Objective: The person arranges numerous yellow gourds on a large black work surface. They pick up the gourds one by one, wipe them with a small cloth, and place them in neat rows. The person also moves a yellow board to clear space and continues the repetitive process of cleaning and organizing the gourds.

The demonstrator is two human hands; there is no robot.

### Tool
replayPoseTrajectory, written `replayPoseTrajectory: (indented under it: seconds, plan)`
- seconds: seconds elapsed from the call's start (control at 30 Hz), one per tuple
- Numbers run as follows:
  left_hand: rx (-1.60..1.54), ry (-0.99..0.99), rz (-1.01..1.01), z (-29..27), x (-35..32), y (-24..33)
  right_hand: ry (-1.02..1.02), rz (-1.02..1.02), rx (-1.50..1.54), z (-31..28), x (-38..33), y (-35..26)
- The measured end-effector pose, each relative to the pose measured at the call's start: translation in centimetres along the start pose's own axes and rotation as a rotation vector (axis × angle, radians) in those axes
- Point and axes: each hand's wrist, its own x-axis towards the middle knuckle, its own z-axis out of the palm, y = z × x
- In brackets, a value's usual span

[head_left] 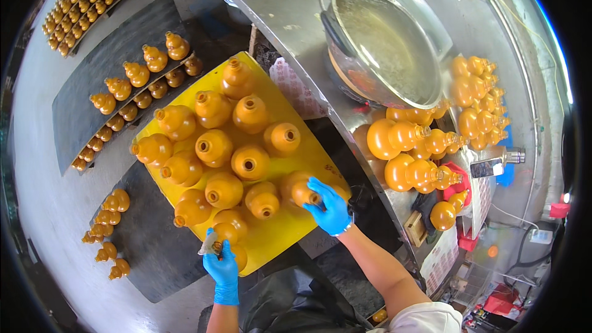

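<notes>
Right hand [330, 209] clamped on gourd bottle's [302, 192] neck near yellow tray's [283, 234] right edge; left hand [222, 268] pinching small cloth [208, 245] against front-edge bottle [229, 234]. Best steadied upright, wiped gently.

Yellow board [280, 225] at frame centre, tilted, carrying about seventeen orange gourd-shaped bottles [214, 148]. Grey floor [43, 166] at left: dark mats [92, 74] with rows of smaller gourd bottles [139, 89]. Steel bench [290, 18] at upper right: large metal basin [385, 43], more orange gourds [407, 154] lying on their sides.

Head-worn fisheye, straight down, close overhead
</notes>
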Motion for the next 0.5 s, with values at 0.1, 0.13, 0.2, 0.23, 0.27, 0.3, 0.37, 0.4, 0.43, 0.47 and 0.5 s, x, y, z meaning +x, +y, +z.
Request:
replayPoseTrajectory:
  seconds: [0.1, 0.13, 0.2, 0.23, 0.27, 0.3, 0.37, 0.4, 0.43, 0.47, 0.5]
  plan:
    - [0.227, -0.003, 0.356, -0.1, 0.5, -3.5, -0.016, 0.045, 0.092, 1.6, 1.7, 0.9]
    - [0.29, 0.005, 0.456, 0.1, 0.6, -3.8, -0.059, 0.089, 0.148, 1.8, 2.2, 0.7]
    - [0.329, 0.019, 0.497, 0.2, 0.5, -2.8, -0.146, 0.12, 0.2, 1.6, 2.6, 0.7]
    - [0.322, 0.018, 0.472, 0.0, 0.2, -2.4, -0.184, 0.112, 0.195, 1.3, 2.6, 0.9]
    - [0.256, 0.015, 0.357, -0.4, -0.3, -1.8, -0.168, 0.049, 0.205, 0.6, 3.1, 1.2]
    - [0.186, 0.022, 0.242, -0.8, -0.8, -1.5, -0.157, -0.02, 0.216, -0.2, 3.8, 1.6]
    - [-0.027, 0.119, 0.257, -1.4, -1.7, -1.7, -0.013, 0.107, 0.43, -1.4, 3.1, 2.9]
    - [-0.061, 0.17, 0.299, -1.7, -2.0, -1.7, 0.072, 0.157, 0.532, -2.1, 2.7, 3.6]
    - [-0.094, 0.221, 0.342, -1.9, -2.3, -1.7, 0.164, 0.128, 0.582, -2.0, 2.7, 4.1]
    - [-0.091, 0.247, 0.316, -2.1, -2.4, -1.7, 0.266, 0.125, 0.646, -1.5, 2.9, 4.6]
    - [-0.106, 0.261, 0.321, -2.0, -2.7, -1.7, 0.369, 0.123, 0.709, -1.0, 3.2, 4.9]
